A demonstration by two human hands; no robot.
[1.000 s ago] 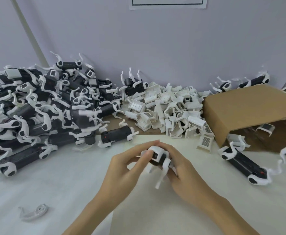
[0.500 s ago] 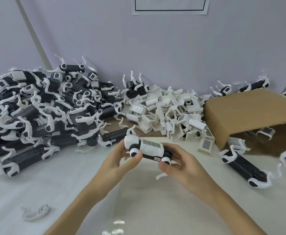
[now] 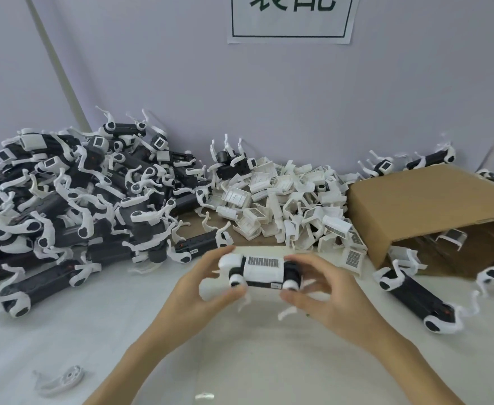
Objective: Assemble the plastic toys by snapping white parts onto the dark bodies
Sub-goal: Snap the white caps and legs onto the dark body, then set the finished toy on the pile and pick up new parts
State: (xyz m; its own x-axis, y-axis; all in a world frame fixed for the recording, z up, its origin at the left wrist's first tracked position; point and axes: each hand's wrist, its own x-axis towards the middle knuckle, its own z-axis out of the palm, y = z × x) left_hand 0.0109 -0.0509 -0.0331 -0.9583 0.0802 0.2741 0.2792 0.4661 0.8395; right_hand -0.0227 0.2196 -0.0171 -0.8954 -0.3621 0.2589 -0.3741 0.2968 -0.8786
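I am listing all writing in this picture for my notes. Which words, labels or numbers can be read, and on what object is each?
"装配": paper sign on the wall; tops cut off, so probable.
Small label on held toy: too blurred to read.
Striped panels on toy and loose white covers: no text readable.

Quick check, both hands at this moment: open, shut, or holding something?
Left hand: grips the left end of the toy.
Right hand: grips the toy's right end.

We see a smooth plastic toy (image 3: 264,271), white shell over matt dark body; beside it a matt brown cardboard box (image 3: 433,206) and a paper sign (image 3: 292,19).
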